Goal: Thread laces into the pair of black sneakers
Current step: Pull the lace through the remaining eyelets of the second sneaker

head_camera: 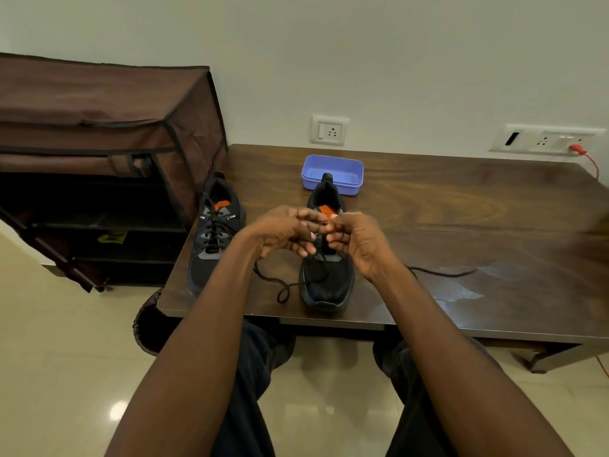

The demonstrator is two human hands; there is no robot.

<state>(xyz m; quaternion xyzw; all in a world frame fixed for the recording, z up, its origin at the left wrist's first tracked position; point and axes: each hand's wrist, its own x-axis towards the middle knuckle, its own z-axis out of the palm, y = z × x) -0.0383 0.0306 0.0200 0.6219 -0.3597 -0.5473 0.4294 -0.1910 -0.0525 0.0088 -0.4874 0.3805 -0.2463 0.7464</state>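
Both hands are raised over the right sneaker [326, 282], which stands toe toward the person near the front edge of the table [461, 225], presumably so the eyelets are in easy reach. The left hand [283, 230] and right hand [357, 240] are held fingertip to fingertip above the tongue, fingers curled; the black lace [283, 286] appears to be pinched by each, though the contact is hidden. Loose lace is trailed off both sides onto the table, so lacing is judged partway done. The left sneaker [214, 235] sits at the table's left edge, already laced. Both shoes are black with grey panels and orange inside. A blue plastic box [331, 166] is set behind.
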